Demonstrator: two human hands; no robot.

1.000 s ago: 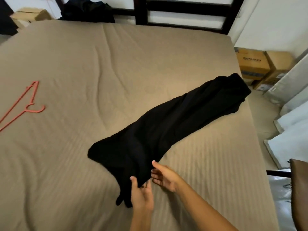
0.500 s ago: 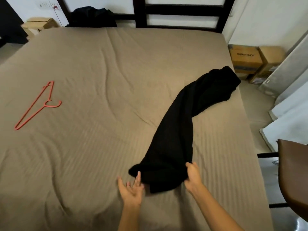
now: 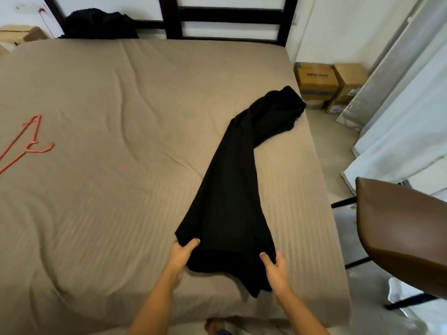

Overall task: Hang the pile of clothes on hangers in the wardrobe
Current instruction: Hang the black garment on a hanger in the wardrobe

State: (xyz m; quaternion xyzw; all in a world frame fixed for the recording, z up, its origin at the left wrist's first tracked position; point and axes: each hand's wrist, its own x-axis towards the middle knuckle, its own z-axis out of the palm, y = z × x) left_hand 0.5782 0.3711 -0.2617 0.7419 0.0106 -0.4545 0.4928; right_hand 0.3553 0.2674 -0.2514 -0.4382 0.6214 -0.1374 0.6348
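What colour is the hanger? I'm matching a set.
Coral red hanger, head view.

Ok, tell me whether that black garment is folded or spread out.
Neither: the black garment lies bunched in a long strip across the bed, its near end held by left hand and right hand.

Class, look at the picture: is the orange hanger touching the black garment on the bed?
Apart. The head view shows the orange hanger far left and the black garment to the right, with bare bed cover between.
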